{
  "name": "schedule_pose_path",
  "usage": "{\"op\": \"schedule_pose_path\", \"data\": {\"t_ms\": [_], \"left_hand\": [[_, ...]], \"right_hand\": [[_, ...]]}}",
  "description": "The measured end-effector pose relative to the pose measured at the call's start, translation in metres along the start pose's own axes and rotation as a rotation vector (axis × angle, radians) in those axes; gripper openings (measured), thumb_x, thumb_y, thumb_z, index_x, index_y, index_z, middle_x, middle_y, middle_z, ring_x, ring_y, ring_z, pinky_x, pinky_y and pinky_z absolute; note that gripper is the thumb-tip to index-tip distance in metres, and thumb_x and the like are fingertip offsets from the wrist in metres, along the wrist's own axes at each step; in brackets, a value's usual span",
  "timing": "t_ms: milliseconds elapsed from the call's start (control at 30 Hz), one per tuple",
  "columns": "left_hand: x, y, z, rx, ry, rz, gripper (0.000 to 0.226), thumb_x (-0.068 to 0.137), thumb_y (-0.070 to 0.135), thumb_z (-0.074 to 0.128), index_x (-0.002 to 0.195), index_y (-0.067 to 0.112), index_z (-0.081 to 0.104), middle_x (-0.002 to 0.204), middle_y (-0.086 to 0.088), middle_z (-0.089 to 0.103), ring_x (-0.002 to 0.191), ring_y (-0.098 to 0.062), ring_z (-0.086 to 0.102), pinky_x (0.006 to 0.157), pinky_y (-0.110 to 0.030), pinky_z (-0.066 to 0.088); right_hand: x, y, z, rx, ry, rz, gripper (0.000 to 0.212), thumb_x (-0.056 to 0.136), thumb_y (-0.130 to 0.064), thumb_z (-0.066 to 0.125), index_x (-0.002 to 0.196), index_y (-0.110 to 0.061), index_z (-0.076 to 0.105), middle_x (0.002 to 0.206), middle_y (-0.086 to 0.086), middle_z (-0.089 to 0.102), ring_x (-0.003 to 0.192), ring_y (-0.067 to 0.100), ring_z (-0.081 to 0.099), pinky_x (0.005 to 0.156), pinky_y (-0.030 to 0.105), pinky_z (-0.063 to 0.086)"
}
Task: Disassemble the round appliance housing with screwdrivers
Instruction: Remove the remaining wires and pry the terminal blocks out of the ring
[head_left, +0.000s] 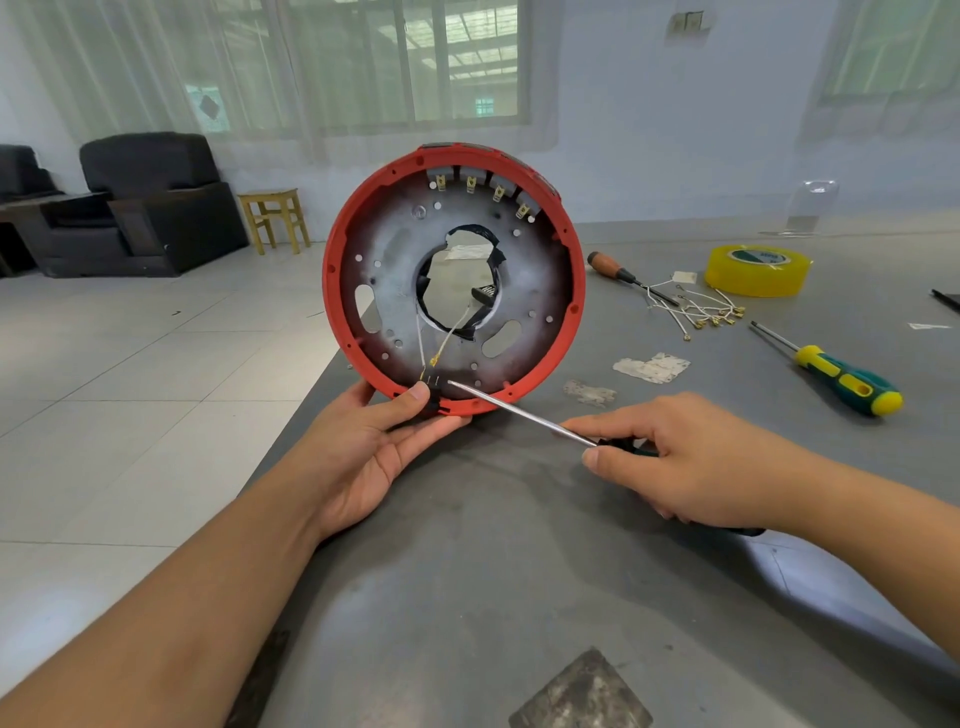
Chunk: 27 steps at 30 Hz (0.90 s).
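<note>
— How many screwdrivers are out?

— Three. One with a dark handle (631, 448) is in the right hand (691, 462). A wooden-handled one (623, 274) lies on the grey table (467, 571) beside a heap of loose white wires (696, 309), and a green-and-yellow one (836, 376) lies further right.

— And the housing?

— One red round housing (332, 270), stood on its edge at the near left corner of the table, its open face turned toward the camera. Inside is a pale metal plate (389, 249) with a ragged central hole, and four brass terminals (482, 191) sit in a row under the top rim. Two thin wires (454, 327) hang from the hole toward the bottom.

— Where are the hands?

— The left hand (374, 447) cups the bottom rim from below, thumb pressed on a small black part (435, 402) there. The right hand grips the screwdriver handle, index finger stretched along the shaft.

— Which way does that screwdriver point?

— Its long axis runs from lower right up to the left, tip just beside the black part at the bottom of the rim.

— Anything else?

— One roll of yellow tape (758, 270), two scraps of silvery foil (652, 368), one wooden stool (275, 218) and a dark armchair (150, 202) on the floor.
</note>
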<state>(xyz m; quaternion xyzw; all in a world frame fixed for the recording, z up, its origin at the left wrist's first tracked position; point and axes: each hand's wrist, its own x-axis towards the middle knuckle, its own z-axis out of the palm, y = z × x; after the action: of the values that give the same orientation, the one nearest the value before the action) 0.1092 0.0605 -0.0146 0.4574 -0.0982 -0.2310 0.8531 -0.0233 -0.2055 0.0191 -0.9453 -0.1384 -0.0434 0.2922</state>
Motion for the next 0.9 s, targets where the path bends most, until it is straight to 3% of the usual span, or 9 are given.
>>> {"op": "schedule_pose_path", "data": {"t_ms": [67, 133, 200, 267, 367, 533, 733, 900], "left_hand": [[0.0, 0.0, 0.0, -0.004, 0.01, 0.002, 0.062, 0.084, 0.002, 0.07, 0.143, -0.002, 0.051, 0.129, -0.027, 0.071, 0.116, -0.049, 0.071, 0.088, -0.042, 0.064], [-0.001, 0.0, 0.0, -0.008, 0.01, 0.002, 0.062, 0.084, 0.002, 0.071, 0.143, -0.002, 0.052, 0.127, -0.027, 0.072, 0.114, -0.048, 0.071, 0.085, -0.04, 0.065], [-0.001, 0.0, 0.001, -0.018, 0.007, 0.004, 0.063, 0.083, 0.002, 0.071, 0.143, -0.001, 0.052, 0.126, -0.028, 0.072, 0.113, -0.049, 0.072, 0.083, -0.039, 0.065], [-0.001, 0.0, 0.001, -0.033, 0.009, 0.007, 0.064, 0.083, 0.001, 0.071, 0.143, -0.001, 0.051, 0.126, -0.028, 0.072, 0.113, -0.049, 0.071, 0.084, -0.041, 0.065], [-0.001, 0.0, 0.001, -0.042, 0.025, 0.015, 0.064, 0.081, 0.001, 0.072, 0.142, -0.001, 0.051, 0.124, -0.028, 0.073, 0.111, -0.049, 0.072, 0.083, -0.041, 0.065], [0.0, -0.001, 0.002, -0.038, 0.05, 0.028, 0.065, 0.079, 0.001, 0.074, 0.141, 0.001, 0.053, 0.122, -0.024, 0.075, 0.109, -0.046, 0.074, 0.081, -0.039, 0.065], [0.0, -0.001, 0.003, -0.032, 0.052, 0.022, 0.068, 0.079, 0.001, 0.074, 0.143, 0.004, 0.051, 0.123, -0.026, 0.074, 0.11, -0.048, 0.073, 0.08, -0.039, 0.065], [0.0, -0.002, 0.003, -0.035, 0.057, 0.018, 0.07, 0.078, -0.001, 0.075, 0.143, 0.008, 0.05, 0.123, -0.027, 0.074, 0.109, -0.05, 0.073, 0.08, -0.041, 0.066]], "right_hand": [[0.0, 0.004, -0.002, -0.046, 0.016, -0.048, 0.055, 0.103, -0.037, 0.056, 0.098, -0.09, 0.044, 0.061, -0.026, 0.062, 0.054, 0.0, 0.058, 0.064, 0.019, 0.048], [0.0, 0.008, -0.003, -0.111, 0.039, -0.079, 0.051, 0.101, -0.034, 0.058, 0.11, -0.083, 0.044, 0.075, -0.026, 0.067, 0.063, 0.0, 0.06, 0.063, 0.014, 0.048], [0.0, 0.014, -0.003, -0.169, 0.042, -0.069, 0.045, 0.098, -0.035, 0.059, 0.116, -0.073, 0.043, 0.096, -0.016, 0.073, 0.079, 0.006, 0.066, 0.071, 0.02, 0.053], [0.0, 0.017, -0.005, -0.208, 0.057, -0.053, 0.034, 0.094, -0.039, 0.057, 0.116, -0.064, 0.053, 0.109, -0.017, 0.073, 0.094, 0.008, 0.067, 0.082, 0.028, 0.054], [-0.004, 0.027, -0.01, -0.33, 0.1, -0.065, 0.038, 0.09, -0.046, 0.051, 0.123, -0.045, 0.07, 0.094, -0.028, 0.066, 0.088, 0.002, 0.063, 0.076, 0.027, 0.053], [-0.009, 0.036, -0.013, -0.674, 0.117, -0.11, 0.042, 0.092, -0.046, 0.04, 0.124, -0.046, 0.068, 0.094, -0.015, 0.064, 0.076, 0.015, 0.064, 0.054, 0.031, 0.051], [-0.006, 0.039, -0.008, -0.746, 0.14, -0.127, 0.04, 0.095, -0.037, 0.044, 0.125, -0.043, 0.07, 0.097, -0.008, 0.065, 0.082, 0.017, 0.064, 0.061, 0.032, 0.052], [-0.004, 0.04, -0.003, -0.737, 0.161, -0.117, 0.041, 0.095, -0.041, 0.041, 0.124, -0.046, 0.07, 0.107, -0.009, 0.065, 0.091, 0.017, 0.064, 0.071, 0.034, 0.054]]}}
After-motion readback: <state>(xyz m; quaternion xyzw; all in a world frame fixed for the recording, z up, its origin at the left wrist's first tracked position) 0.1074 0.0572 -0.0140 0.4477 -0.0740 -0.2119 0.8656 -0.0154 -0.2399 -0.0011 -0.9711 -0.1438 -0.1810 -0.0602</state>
